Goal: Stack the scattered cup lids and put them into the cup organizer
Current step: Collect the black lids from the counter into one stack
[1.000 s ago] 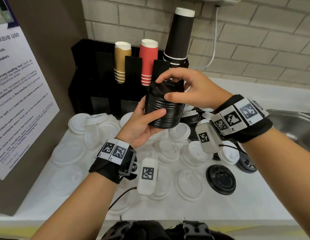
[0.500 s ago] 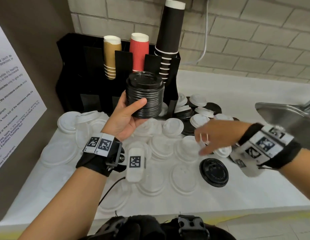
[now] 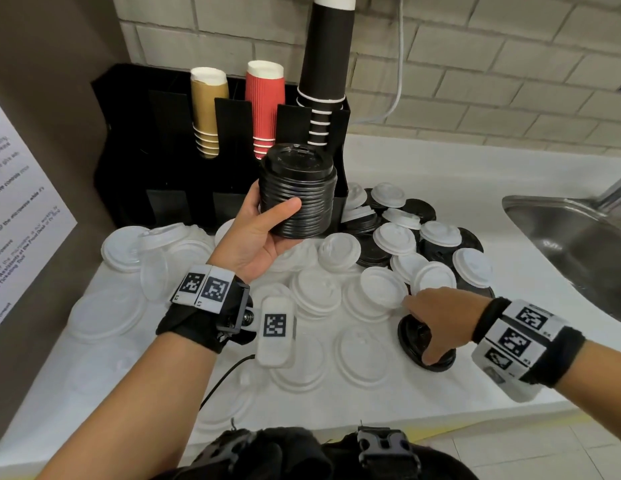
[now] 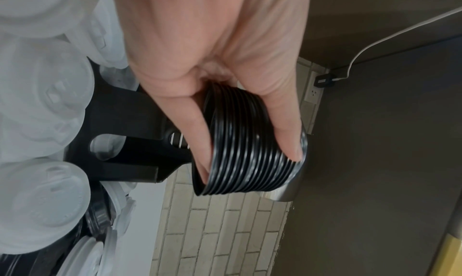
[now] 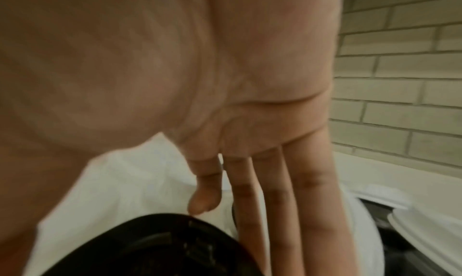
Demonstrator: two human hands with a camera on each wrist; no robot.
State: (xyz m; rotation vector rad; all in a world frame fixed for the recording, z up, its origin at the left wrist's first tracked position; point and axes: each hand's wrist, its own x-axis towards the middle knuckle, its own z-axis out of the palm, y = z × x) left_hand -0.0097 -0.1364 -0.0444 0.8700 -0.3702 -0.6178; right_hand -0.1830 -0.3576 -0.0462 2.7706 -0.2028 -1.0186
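Note:
My left hand (image 3: 267, 223) grips a tall stack of black lids (image 3: 298, 195) above the counter, in front of the black cup organizer (image 3: 129, 133). In the left wrist view that hand (image 4: 247, 161) has thumb and fingers curled round the ribbed stack (image 4: 250, 138). My right hand (image 3: 420, 329) is low at the right, spread over a single black lid (image 3: 411, 341) on the counter, thumb at its near rim. The right wrist view shows the hand (image 5: 250, 201) with straight fingers above that lid (image 5: 150, 246). I cannot tell whether the lid is lifted.
Gold (image 3: 207, 109), red (image 3: 265, 105) and black cups (image 3: 326, 71) stand in the organizer. Several clear and white lids (image 3: 316, 296) cover the counter; a mixed black and white pile (image 3: 395, 237) lies behind my right hand. A steel sink (image 3: 572, 230) is at the right.
My right hand left the top of the stack, swung down to the right and now covers the lone black lid. The left hand kept hold of the stack.

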